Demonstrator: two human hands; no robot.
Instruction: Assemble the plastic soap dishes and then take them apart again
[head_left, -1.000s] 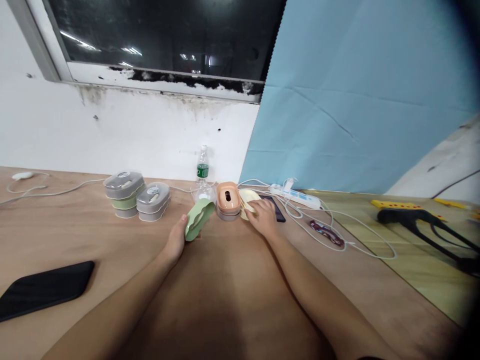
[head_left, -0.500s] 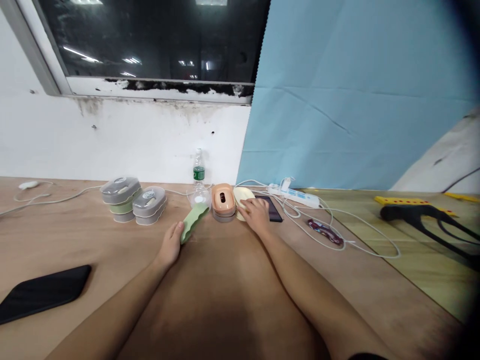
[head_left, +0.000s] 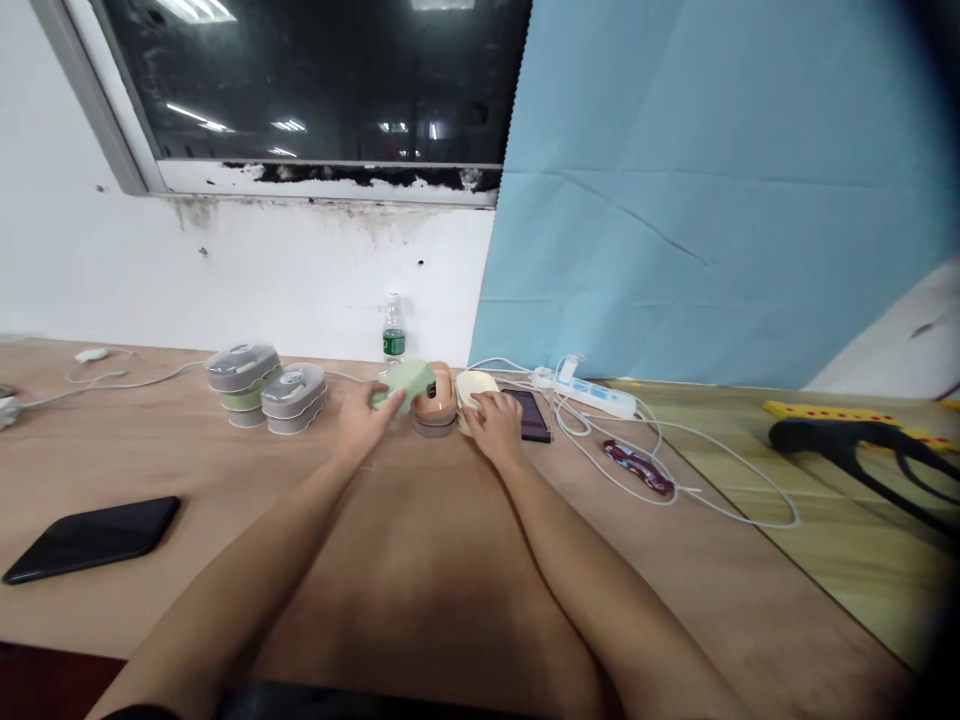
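My left hand [head_left: 361, 418] grips a light green wavy-edged bowl [head_left: 409, 382] by its side, fingers closed, and holds it up in front of the plastic bottle [head_left: 394, 330]. The green bowl partly covers an orange container [head_left: 444, 378], which sits on a grey wavy-edged base [head_left: 433, 424]. My right hand [head_left: 495, 424] is closed over the near right side of a cream bowl [head_left: 472, 386], just right of the orange container. To the left stand a stack of grey and green lidded containers [head_left: 242, 372] and a grey lidded container [head_left: 294, 398].
A black phone [head_left: 94, 538] lies at the left front. Right of my hands are a dark flat device [head_left: 531, 416], a white power strip [head_left: 596, 395], looped white cables and a maroon patterned object [head_left: 637, 467]. A black-handled object [head_left: 840, 440] lies far right.
My left hand has lifted the green bowl up and to the right and turned it, bringing it before the orange container. My right hand stays on the cream bowl. The view has shifted slightly.
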